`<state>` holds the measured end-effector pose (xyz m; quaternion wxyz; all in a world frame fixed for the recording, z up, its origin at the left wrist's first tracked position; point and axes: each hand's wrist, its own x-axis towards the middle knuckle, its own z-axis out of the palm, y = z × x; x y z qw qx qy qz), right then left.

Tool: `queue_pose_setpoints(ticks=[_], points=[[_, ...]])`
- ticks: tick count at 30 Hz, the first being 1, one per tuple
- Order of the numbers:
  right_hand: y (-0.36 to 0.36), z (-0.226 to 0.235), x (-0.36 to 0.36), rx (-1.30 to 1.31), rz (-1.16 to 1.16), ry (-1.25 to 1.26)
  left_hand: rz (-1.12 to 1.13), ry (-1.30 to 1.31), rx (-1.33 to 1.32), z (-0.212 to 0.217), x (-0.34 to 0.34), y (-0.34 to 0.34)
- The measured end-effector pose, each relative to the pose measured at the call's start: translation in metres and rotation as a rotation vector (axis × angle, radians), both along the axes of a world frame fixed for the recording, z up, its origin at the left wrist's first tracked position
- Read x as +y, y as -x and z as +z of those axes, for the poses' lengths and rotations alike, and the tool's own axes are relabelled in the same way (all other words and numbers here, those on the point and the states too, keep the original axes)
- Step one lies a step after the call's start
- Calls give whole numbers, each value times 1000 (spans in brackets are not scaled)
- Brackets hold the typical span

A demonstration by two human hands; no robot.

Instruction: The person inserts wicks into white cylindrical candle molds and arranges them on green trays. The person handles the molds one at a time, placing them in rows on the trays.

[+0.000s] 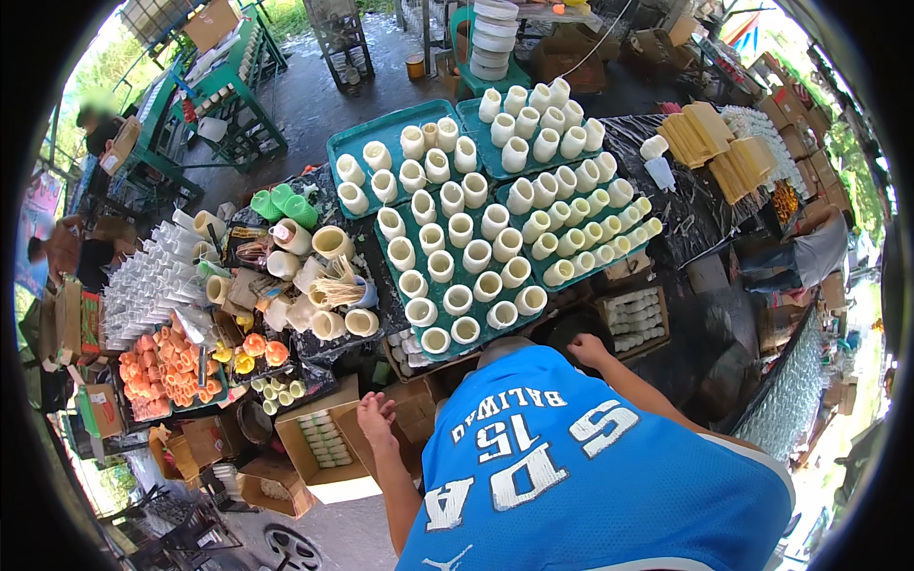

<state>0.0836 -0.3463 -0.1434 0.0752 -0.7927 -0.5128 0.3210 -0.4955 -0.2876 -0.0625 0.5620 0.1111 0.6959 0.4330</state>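
Beside an open cardboard box [324, 438] with pale bundled pieces, my left hand [376, 411] is raised, fingers loosely apart and nothing visible in them. My right hand [590, 350] looks curled closed beside a dark round basin [569, 331]; its fingers are mostly hidden, and I cannot make out what they hold. In front of me, green trays [419, 344] carry rows of upright cream hollow cylinders [459, 301], wax-like in look. A tray on the right holds slimmer, greenish-white cylinders [583, 263]. My torso in a blue jersey fills the lower middle.
Left of the trays lie larger cream cylinders [332, 242], green cups [284, 204], orange pieces [171, 366] and clear plastic pieces [143, 285]. Yellow slabs [738, 171] are stacked at the far right. A box of white pieces [636, 319] sits below the trays. Other people are at both sides.
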Motion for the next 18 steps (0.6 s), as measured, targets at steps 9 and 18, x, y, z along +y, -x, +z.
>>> queue_pose_setpoints(ticks=[9,18], points=[[-3,-27,-102,304,-448,493,-749,-340,577,64,35,-44],[0,0,-47,453,-612,346,-732,-529,711,107,116,-83]])
